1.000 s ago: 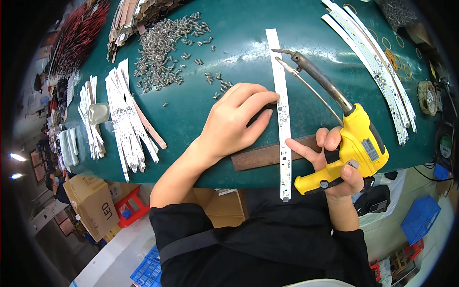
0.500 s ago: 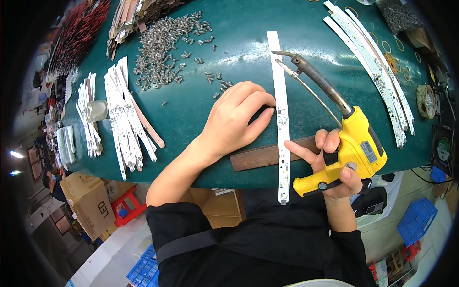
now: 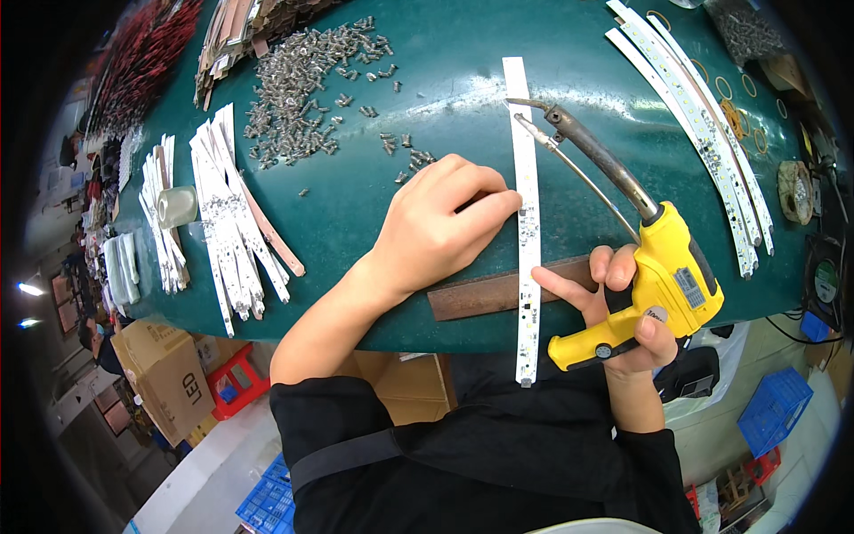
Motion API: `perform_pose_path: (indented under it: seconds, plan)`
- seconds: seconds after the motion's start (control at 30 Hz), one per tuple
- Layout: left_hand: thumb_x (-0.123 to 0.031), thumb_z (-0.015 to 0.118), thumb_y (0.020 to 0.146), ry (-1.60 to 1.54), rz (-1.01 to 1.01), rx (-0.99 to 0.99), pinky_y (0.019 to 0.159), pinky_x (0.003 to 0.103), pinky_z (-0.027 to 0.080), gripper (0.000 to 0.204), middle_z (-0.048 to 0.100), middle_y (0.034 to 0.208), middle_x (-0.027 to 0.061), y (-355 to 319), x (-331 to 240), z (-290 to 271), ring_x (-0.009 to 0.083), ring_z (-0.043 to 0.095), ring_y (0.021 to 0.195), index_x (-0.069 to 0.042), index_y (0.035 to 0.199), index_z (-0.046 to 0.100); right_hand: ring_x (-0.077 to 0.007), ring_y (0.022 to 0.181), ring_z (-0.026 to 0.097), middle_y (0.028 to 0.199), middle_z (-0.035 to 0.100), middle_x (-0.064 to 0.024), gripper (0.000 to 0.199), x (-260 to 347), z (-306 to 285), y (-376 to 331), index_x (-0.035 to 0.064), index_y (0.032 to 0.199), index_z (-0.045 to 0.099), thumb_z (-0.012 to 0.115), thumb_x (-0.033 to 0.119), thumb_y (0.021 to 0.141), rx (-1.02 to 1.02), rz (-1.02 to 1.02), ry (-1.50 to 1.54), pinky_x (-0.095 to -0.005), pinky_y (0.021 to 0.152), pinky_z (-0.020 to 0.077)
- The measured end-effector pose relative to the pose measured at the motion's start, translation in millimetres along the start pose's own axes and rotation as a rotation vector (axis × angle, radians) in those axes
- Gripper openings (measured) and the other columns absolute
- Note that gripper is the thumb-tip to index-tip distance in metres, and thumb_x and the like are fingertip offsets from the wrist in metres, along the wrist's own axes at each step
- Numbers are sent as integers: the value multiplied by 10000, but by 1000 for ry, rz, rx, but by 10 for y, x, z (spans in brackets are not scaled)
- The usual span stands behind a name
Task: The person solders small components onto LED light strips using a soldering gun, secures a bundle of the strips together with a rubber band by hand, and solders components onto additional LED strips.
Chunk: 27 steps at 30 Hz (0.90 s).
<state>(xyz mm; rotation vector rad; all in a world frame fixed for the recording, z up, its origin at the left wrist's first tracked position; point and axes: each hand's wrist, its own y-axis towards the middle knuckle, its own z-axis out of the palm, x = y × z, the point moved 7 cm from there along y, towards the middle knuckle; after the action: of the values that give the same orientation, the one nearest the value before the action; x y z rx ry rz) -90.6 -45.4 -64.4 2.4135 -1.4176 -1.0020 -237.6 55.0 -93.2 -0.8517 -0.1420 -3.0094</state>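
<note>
A long white LED circuit strip [image 3: 525, 160] lies lengthwise in front of me, across a brown bar [image 3: 471, 298], its near end past the table edge. My left hand [image 3: 445, 218] is closed, thumb and fingertips pinched together at the strip's left edge beside its small dark parts. Whatever the pinch holds is hidden. In my right hand [image 3: 627, 307] is a yellow soldering gun [image 3: 680, 267], my index finger stretched out to touch the strip. The gun's bent tip and thin metal feed tube point at the strip's far part.
A heap of small metal connectors [image 3: 298, 98] lies at the far left, several of them scattered toward my left hand. Bundled white strips [image 3: 233, 214] and a translucent roll [image 3: 177, 206] are on the left. More LED strips [image 3: 703, 133] and rubber bands [image 3: 735, 120] lie at right.
My left thumb and fingertips have shifted right, onto the strip's edge. The strip and the soldering gun have shifted very slightly to the right.
</note>
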Motion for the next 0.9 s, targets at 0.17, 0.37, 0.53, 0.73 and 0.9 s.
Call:
perform_pose_path:
  seconds: [0.17, 0.37, 0.53, 0.73, 0.9]
  plan:
    - [16, 729, 625, 127, 53, -7, 624, 321, 489, 265, 624, 896, 44, 23, -120, 23, 204, 598, 745, -51, 876, 675, -238, 1108, 450, 1083, 504, -116, 724, 1, 1, -9, 51, 1440, 278, 581, 105, 784, -29, 0, -15, -781, 1005, 293]
    - [30, 722, 662, -27, -50, 2, 639, 321, 491, 210, 622, 915, 53, 25, -41, 10, 218, 591, 764, -45, 847, 656, -235, 1086, 445, 1068, 492, -117, 713, 11, -2, -47, 31, 1416, 293, 597, 104, 775, -77, -6, -27, -752, 1024, 308]
    - [-6, 708, 701, -106, -83, -60, 680, 339, 485, 208, 583, 889, 64, 12, -5, -14, 243, 574, 792, -51, 890, 631, -188, 898, 447, 971, 486, -110, 671, 348, 55, -170, -26, 1341, 340, 634, 130, 759, -200, -34, -76, -446, 745, 499]
    - [1, 710, 734, -176, -253, -56, 703, 323, 485, 234, 559, 880, 97, -62, 72, -28, 231, 575, 796, -29, 955, 638, -238, 540, 605, 720, 595, -176, 961, 740, 131, -376, -42, 1448, 233, 739, 201, 669, -461, -5, -640, -292, 497, 523]
    - [0, 711, 737, -139, -182, -52, 703, 327, 484, 221, 564, 880, 93, -55, 82, -24, 234, 572, 796, -28, 945, 642, -194, 642, 619, 796, 619, -158, 926, 576, 154, -393, 27, 1456, 266, 760, 155, 684, -415, 246, -628, -265, 522, 515]
